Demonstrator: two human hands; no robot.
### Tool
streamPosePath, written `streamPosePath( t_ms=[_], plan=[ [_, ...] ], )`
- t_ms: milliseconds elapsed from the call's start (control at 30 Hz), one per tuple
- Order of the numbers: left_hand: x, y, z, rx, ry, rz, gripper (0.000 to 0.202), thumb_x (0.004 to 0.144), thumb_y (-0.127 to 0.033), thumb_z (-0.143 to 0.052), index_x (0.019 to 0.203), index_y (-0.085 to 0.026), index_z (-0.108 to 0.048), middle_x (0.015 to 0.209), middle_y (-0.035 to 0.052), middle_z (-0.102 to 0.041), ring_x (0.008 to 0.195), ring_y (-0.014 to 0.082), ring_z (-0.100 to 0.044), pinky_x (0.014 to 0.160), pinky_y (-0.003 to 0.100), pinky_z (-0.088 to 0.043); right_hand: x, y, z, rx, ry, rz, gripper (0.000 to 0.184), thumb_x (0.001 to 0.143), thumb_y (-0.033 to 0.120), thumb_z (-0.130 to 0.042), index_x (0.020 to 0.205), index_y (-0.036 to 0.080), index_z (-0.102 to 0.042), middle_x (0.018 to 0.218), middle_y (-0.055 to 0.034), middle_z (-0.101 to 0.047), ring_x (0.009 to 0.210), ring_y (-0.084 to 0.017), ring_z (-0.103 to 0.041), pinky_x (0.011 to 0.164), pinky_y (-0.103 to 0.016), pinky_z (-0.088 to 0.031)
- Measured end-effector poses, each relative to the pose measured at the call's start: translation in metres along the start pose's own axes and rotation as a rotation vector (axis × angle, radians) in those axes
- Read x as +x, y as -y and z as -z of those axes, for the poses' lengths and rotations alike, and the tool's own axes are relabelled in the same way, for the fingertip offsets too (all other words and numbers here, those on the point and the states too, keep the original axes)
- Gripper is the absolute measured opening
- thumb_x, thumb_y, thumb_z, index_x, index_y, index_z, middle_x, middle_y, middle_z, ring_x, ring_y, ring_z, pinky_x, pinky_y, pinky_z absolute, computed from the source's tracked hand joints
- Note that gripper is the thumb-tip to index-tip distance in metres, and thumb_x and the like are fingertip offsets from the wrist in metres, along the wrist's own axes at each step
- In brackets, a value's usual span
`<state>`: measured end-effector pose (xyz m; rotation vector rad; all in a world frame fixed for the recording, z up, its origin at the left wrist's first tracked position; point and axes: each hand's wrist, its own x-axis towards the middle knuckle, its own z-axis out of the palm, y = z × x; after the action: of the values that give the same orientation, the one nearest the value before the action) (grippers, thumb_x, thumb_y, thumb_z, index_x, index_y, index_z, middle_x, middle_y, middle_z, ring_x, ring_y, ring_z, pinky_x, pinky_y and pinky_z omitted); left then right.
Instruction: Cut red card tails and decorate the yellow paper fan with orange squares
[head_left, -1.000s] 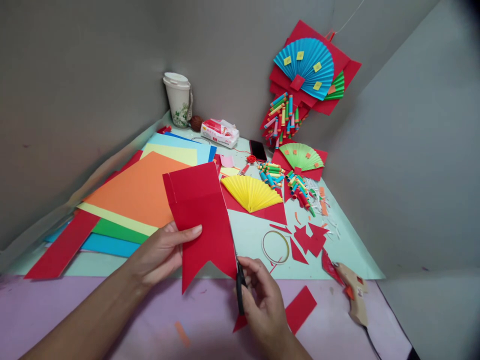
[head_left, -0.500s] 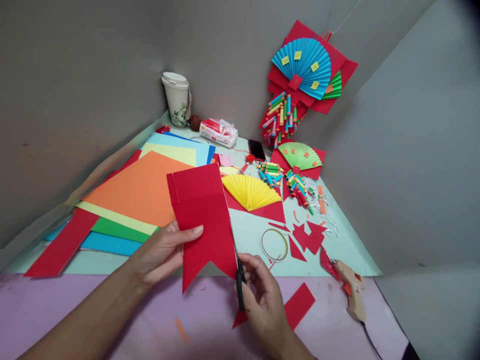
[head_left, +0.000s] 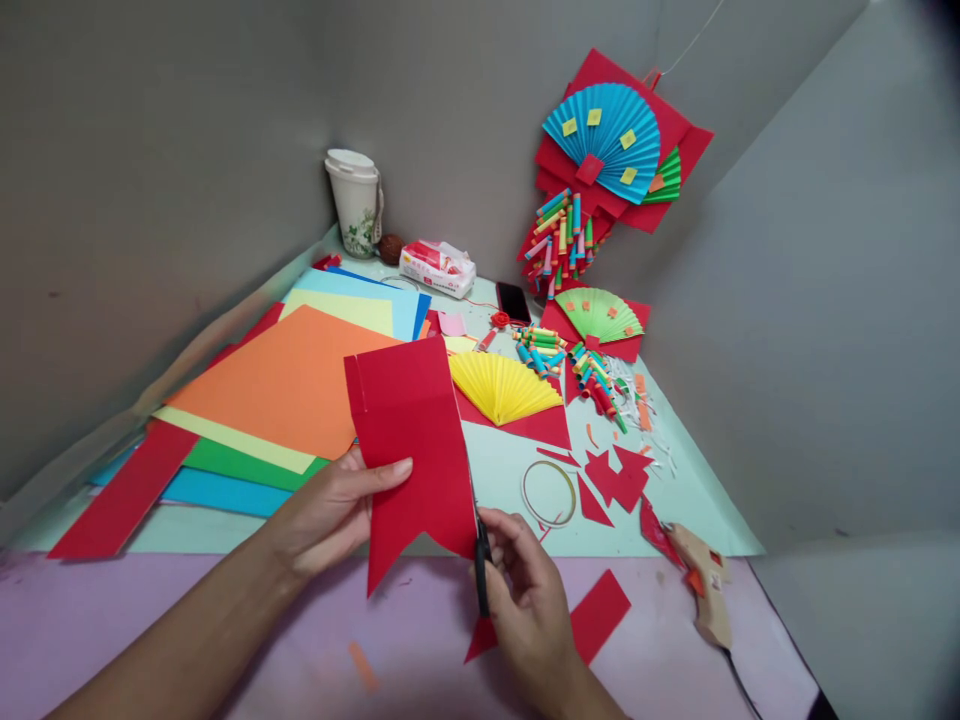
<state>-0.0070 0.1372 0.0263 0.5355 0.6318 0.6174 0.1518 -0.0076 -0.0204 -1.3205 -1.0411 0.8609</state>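
My left hand (head_left: 341, 505) grips a red paper piece (head_left: 416, 440) by its left side, thumb on top and fingers behind. Its lower end has a V-shaped notch, and a fold line runs near the upper left edge. My right hand (head_left: 521, 590) is closed around black-handled scissors (head_left: 482, 570), whose blades lie along the paper's right edge near the bottom corner. Most of the blades are hidden. Below my right hand lie red paper offcuts (head_left: 601, 612) on the purple surface. A yellow pleated fan (head_left: 504, 388) rests on red paper just beyond the held piece.
Coloured sheets (head_left: 281, 375) are stacked at left. To the right lie a tape roll (head_left: 549, 494), red scraps (head_left: 619, 478) and a glue gun (head_left: 705, 585). Further back are rolled paper tubes (head_left: 596, 380), a phone (head_left: 514, 301), a tissue pack (head_left: 437, 268), a cup (head_left: 354, 205) and a hanging fan decoration (head_left: 604, 140).
The red paper has shifted slightly right and down and tilted a little in my left hand. My right hand and the scissors stay almost where they were, at its right edge.
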Motion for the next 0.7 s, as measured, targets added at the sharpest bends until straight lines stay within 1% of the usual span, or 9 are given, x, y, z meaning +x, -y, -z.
streamPosePath(
  t_ms=[133,200,300,367,533,700],
  plan=[
    [0.0004,0.0,-0.0006,-0.006,0.003,-0.006,0.038,0.077,-0.008,-0.077,0.113,-0.018,-0.072,0.097,0.0121,-0.08,0.086,0.0264,-0.077,0.087,0.039,-0.06,-0.0007,0.0027,-0.0014,0.008,-0.015,-0.033,0.032,0.089,0.022,-0.058,0.12,0.025,-0.064,0.09,-0.0029,-0.057,0.071,-0.015,-0.053,0.063,-0.025,-0.047],
    [-0.0001,-0.0001,-0.0011,-0.005,0.006,-0.003,0.037,0.077,-0.008,-0.077,0.113,-0.018,-0.072,0.098,0.0129,-0.08,0.086,0.0262,-0.077,0.087,0.039,-0.06,-0.0008,0.0049,-0.0011,0.007,-0.004,-0.053,0.032,0.089,0.021,-0.057,0.121,0.025,-0.062,0.091,-0.0035,-0.058,0.075,-0.016,-0.055,0.067,-0.027,-0.048],
    [-0.0006,0.0005,-0.0014,-0.005,0.017,0.01,0.033,0.077,-0.009,-0.076,0.109,-0.017,-0.073,0.099,0.0135,-0.08,0.087,0.0266,-0.077,0.087,0.039,-0.06,-0.0001,0.0075,-0.0001,-0.009,0.03,-0.037,0.033,0.089,0.021,-0.056,0.122,0.025,-0.061,0.098,-0.0053,-0.061,0.085,-0.019,-0.057,0.077,-0.031,-0.049],
    [-0.0004,0.0016,-0.0011,-0.002,0.021,0.016,0.031,0.078,-0.011,-0.076,0.108,-0.016,-0.074,0.099,0.0135,-0.08,0.089,0.0272,-0.076,0.088,0.039,-0.059,0.0006,0.0082,0.0002,-0.006,0.041,-0.029,0.033,0.09,0.022,-0.056,0.122,0.025,-0.06,0.102,-0.0062,-0.062,0.089,-0.02,-0.058,0.08,-0.032,-0.049],
    [0.0009,0.0045,0.0017,0.006,0.024,0.025,0.032,0.078,-0.013,-0.077,0.11,-0.017,-0.074,0.108,0.0147,-0.078,0.098,0.0303,-0.074,0.09,0.04,-0.058,0.0006,0.0061,-0.0007,0.032,0.02,-0.025,0.032,0.09,0.024,-0.057,0.122,0.025,-0.061,0.105,-0.0079,-0.063,0.091,-0.021,-0.06,0.075,-0.031,-0.051],
    [0.0011,0.005,0.0025,-0.011,0.014,0.026,0.031,0.077,-0.012,-0.077,0.108,-0.017,-0.075,0.099,0.012,-0.08,0.092,0.0278,-0.076,0.09,0.04,-0.059,-0.0009,0.0035,0.0007,-0.01,0.009,-0.03,0.033,0.09,0.024,-0.057,0.123,0.026,-0.061,0.103,-0.0066,-0.063,0.087,-0.019,-0.059,0.074,-0.029,-0.05]
  ],
)
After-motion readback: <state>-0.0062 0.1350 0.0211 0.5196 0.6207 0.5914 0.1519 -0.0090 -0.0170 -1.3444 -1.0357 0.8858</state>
